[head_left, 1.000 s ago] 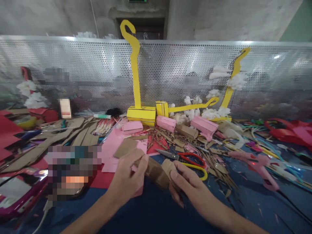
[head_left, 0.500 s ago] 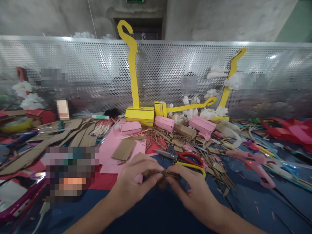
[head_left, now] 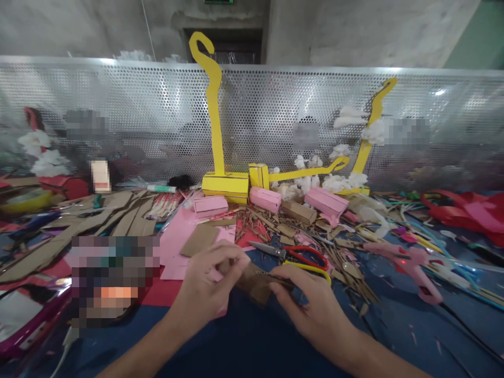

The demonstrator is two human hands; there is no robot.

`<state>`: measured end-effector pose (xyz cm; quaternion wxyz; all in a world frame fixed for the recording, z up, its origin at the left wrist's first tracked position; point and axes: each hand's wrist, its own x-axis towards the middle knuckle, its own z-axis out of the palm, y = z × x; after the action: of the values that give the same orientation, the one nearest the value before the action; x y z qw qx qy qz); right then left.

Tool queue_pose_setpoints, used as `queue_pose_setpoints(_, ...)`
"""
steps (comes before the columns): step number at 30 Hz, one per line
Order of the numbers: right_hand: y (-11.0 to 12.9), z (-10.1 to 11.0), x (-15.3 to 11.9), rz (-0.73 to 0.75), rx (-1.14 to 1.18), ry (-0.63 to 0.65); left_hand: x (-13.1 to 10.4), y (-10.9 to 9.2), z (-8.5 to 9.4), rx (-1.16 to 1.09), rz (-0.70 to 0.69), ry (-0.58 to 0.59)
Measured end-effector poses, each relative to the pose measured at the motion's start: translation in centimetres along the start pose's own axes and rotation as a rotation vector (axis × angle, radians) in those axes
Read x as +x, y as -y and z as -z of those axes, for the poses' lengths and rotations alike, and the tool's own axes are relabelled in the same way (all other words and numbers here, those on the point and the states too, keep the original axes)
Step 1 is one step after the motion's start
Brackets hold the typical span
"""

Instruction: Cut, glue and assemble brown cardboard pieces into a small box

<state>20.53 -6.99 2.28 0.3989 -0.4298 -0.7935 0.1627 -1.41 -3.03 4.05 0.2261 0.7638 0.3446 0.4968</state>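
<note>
Both of my hands hold a small brown cardboard piece (head_left: 255,283) just above the blue table top. My left hand (head_left: 208,289) pinches its left end with thumb and fingers. My right hand (head_left: 311,307) grips its right end, fingers curled over the top edge. Red-and-yellow-handled scissors (head_left: 303,257) lie right behind the cardboard piece, blades pointing left. A pink paper sheet (head_left: 179,244) with a flat cardboard rectangle (head_left: 200,240) on it lies just beyond my left hand.
Cardboard scraps (head_left: 346,257) litter the middle. Pink boxes (head_left: 266,198), yellow boxes with tall yellow hooks (head_left: 214,105) and white fluff stand by the perforated metal screen (head_left: 118,115). A pink glue gun (head_left: 413,265) lies at right, cardboard strips (head_left: 98,220) at left.
My hands turned and pressed the cardboard piece: a second ago it was held up as a folded block, then squeezed flat, and now it is tilted with its brown face showing.
</note>
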Motion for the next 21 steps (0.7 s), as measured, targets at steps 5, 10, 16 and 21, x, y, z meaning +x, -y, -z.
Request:
queue_pose_setpoints(5,-0.24,0.01,-0.14,-0.055,0.018,-0.007,0.1,0.77,0.52,0.032,0.112,-0.031)
queue_pose_setpoints(10,-0.05,0.12,-0.05,-0.104,0.063,0.014,-0.08,0.35,0.21,0.029,0.04,-0.067)
queue_pose_setpoints(16,0.08,0.15,0.19,-0.089,0.099,0.032,-0.44,-0.12,-0.22,-0.028,-0.008,0.142)
queue_pose_setpoints(21,-0.17,0.0,-0.01,0.002,0.011,-0.001,-0.33,-0.21,-0.33,-0.027,-0.033,0.113)
